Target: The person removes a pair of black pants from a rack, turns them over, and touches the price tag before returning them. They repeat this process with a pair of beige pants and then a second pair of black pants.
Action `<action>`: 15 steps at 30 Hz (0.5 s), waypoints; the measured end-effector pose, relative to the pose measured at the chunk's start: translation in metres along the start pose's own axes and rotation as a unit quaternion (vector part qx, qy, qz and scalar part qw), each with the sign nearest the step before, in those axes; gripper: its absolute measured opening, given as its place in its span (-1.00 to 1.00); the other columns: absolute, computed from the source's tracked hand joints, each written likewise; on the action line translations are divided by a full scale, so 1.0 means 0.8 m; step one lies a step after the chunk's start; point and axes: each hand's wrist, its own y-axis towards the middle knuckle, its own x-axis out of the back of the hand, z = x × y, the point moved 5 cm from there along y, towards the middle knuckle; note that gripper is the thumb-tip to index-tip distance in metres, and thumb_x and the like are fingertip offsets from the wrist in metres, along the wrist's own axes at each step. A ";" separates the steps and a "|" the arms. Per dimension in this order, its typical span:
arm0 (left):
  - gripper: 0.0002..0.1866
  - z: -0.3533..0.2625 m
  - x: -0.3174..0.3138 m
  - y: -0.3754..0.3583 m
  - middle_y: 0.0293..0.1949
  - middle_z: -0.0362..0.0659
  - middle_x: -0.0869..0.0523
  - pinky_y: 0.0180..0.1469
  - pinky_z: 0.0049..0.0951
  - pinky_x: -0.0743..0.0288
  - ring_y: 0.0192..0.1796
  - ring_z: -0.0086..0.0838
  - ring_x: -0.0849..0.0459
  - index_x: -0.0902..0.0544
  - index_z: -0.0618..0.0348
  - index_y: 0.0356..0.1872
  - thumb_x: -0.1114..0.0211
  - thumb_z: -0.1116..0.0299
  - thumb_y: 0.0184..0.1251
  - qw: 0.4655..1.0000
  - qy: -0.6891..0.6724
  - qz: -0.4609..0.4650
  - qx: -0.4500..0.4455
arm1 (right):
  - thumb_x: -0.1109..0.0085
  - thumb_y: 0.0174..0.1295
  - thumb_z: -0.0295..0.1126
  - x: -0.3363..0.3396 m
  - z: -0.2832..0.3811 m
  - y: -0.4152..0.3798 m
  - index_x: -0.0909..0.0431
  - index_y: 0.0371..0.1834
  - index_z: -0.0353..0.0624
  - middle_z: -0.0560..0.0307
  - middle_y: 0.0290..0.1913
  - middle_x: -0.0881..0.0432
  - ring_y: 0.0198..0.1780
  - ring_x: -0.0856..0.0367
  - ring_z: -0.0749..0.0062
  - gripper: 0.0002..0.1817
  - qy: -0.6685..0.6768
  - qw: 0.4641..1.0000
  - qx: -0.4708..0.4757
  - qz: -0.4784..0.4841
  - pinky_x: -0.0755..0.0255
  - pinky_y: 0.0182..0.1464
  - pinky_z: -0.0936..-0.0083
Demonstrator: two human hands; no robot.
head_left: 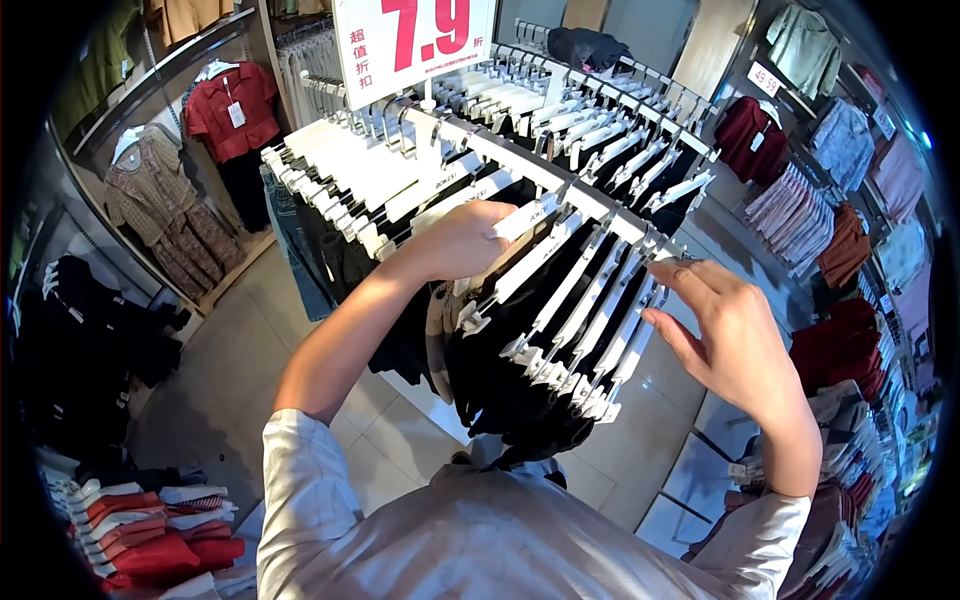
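Note:
My left hand [465,240] is closed around the end of a white clip hanger [535,213] on the metal rail. My right hand [725,325] is at the near end of that rail [600,208], thumb and fingers apart, fingertips right at the last white hangers [632,345]. Between my hands hang several white clip hangers with black trousers [510,370] clipped below. A beige garment [440,330] hangs under my left hand. More white hangers [370,170], packed tightly, fill the rail beyond my left hand.
A red-and-white discount sign [420,45] stands over the rail. Behind it runs a second rail with white hangers [590,125]. Wall racks hold a red top [232,110] at left and striped garments [790,215] at right. Red clothes [160,545] hang at lower left above the tiled floor [235,370].

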 end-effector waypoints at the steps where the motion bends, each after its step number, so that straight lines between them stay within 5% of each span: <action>1: -0.53 0.001 0.000 0.000 -0.06 -0.07 -0.78 -0.01 -0.46 -0.54 -0.14 -0.52 -0.67 -0.56 0.16 0.40 -0.23 0.42 0.49 1.000 0.003 -0.010 -0.017 | -0.44 0.19 -0.42 0.001 0.001 -0.001 -0.62 -0.23 -0.30 -0.14 -0.36 -0.61 -0.31 -0.63 -0.16 -0.79 0.015 0.999 0.013 -0.032 -0.51 -0.26 0.07; 5: -0.56 0.005 0.001 0.004 -0.10 -0.08 -0.78 0.00 -0.45 -0.55 -0.14 -0.51 -0.68 -0.59 0.18 0.36 -0.23 0.41 0.49 1.000 -0.004 0.026 -0.005 | -0.43 0.20 -0.42 0.002 0.001 -0.003 -0.61 -0.22 -0.30 -0.14 -0.34 -0.61 -0.28 -0.63 -0.15 -0.78 0.025 0.999 0.021 -0.041 -0.51 -0.24 0.08; 7: -0.58 0.004 0.003 0.004 -0.14 -0.10 -0.77 -0.01 -0.45 -0.54 -0.15 -0.52 -0.67 -0.61 0.18 0.32 -0.20 0.44 0.47 0.999 0.015 0.029 -0.041 | -0.44 0.27 -0.37 -0.002 -0.003 -0.006 -0.64 0.05 -0.35 -0.18 -0.11 -0.70 -0.11 -0.68 -0.14 -0.63 -0.003 1.000 -0.009 0.018 -0.56 -0.04 0.16; 10: -0.59 -0.008 0.008 -0.010 -0.18 -0.14 -0.76 -0.06 -0.44 -0.53 -0.18 -0.53 -0.65 -0.62 0.19 0.29 -0.17 0.48 0.45 0.999 0.033 0.009 -0.029 | -0.44 0.27 -0.37 -0.003 -0.005 -0.009 -0.65 0.04 -0.36 -0.19 -0.06 -0.71 -0.07 -0.68 -0.15 -0.64 -0.001 1.000 -0.016 0.023 -0.57 0.01 0.17; 13: -0.56 0.006 0.000 -0.017 -0.22 -0.17 -0.74 -0.11 -0.43 -0.51 -0.22 -0.52 -0.62 -0.60 0.22 0.31 -0.14 0.51 0.43 0.999 0.016 0.035 0.001 | -0.43 0.22 -0.39 -0.002 -0.001 -0.008 -0.59 -0.25 -0.31 -0.13 -0.34 -0.60 -0.25 -0.61 -0.15 -0.77 0.026 0.999 0.022 -0.042 -0.51 -0.23 0.08; 15: -0.54 0.013 -0.008 -0.024 -0.24 -0.18 -0.73 -0.14 -0.43 -0.50 -0.25 -0.53 -0.61 -0.58 0.22 0.34 -0.14 0.50 0.43 1.000 -0.001 0.025 -0.006 | -0.44 0.21 -0.39 -0.003 -0.001 -0.007 -0.58 -0.26 -0.31 -0.13 -0.34 -0.60 -0.25 -0.61 -0.15 -0.76 0.027 0.998 0.027 -0.044 -0.50 -0.23 0.08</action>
